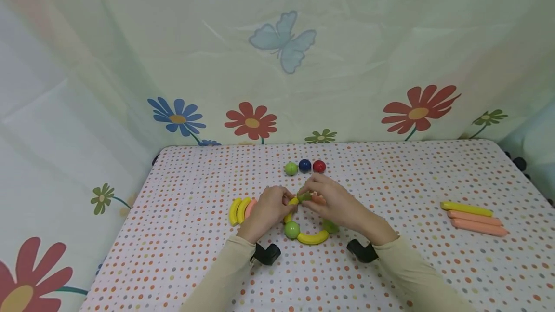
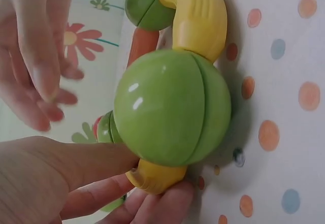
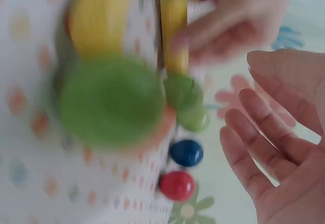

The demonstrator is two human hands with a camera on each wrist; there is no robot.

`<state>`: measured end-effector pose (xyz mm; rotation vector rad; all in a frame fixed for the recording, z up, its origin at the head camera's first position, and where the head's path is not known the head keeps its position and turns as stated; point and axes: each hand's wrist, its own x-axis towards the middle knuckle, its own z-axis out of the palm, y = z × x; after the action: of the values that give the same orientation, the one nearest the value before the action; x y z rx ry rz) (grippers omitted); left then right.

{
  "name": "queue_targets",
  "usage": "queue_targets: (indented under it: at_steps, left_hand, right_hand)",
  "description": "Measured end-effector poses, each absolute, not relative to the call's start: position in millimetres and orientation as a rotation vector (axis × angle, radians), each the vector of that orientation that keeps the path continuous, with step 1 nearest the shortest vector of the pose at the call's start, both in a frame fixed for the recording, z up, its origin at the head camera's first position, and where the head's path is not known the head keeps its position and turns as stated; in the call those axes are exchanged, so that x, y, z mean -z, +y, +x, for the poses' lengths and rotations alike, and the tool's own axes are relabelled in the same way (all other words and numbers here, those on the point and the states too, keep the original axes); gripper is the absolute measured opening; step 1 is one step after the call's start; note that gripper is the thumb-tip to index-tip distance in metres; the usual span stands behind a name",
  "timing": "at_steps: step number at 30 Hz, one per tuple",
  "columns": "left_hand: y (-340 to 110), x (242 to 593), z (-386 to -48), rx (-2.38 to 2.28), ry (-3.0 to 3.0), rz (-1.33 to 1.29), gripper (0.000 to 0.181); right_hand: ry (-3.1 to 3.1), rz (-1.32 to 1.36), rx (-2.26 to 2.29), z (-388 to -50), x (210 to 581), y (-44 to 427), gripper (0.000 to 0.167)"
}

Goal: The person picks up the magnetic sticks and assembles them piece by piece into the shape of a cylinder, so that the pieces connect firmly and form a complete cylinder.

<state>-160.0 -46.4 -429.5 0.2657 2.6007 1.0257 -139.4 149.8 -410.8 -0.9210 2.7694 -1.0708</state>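
Observation:
A ring of green balls and curved pieces lies on the table. My left hand (image 1: 268, 209) pinches a yellow curved piece (image 2: 158, 176) between thumb and fingers, beside the near-left green ball (image 2: 170, 107). My right hand (image 1: 334, 202) is by the far green ball (image 1: 305, 197); in the right wrist view its fingers are spread, with nothing between them. A yellow curved piece (image 1: 313, 239) forms the near side, reaching to the right green ball (image 1: 331, 226). An orange piece (image 1: 319, 199) on the far-right side is partly hidden by my right hand.
Behind the ring, a green ball (image 1: 291, 168), a blue ball (image 1: 305, 165) and a red ball (image 1: 319, 166) stand in a row. Left are yellow curved pieces (image 1: 234, 212) and a partly hidden orange one. Right lie a straight yellow stick (image 1: 466, 208) and orange sticks (image 1: 479, 227).

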Motion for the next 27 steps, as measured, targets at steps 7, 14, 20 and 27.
queue_targets:
  at_steps: [7,14,20,27]
  left_hand:
    - [-45,433,-158,-1.049,2.611,0.288,0.025]
    - [-44,434,-159,-1.083,2.605,0.301,0.025]
    - [-45,434,-158,-1.091,2.599,0.27,0.022]
    - [-44,436,-159,-1.097,2.605,0.291,0.019]
  right_hand:
    - [2.62,-0.852,0.928,-176,420,155,0.028]
    - [2.631,-0.828,0.939,-179,426,154,0.025]
    - [2.672,-0.853,1.01,-178,431,152,0.025]
    - [2.733,-0.853,1.027,-173,435,150,0.028]
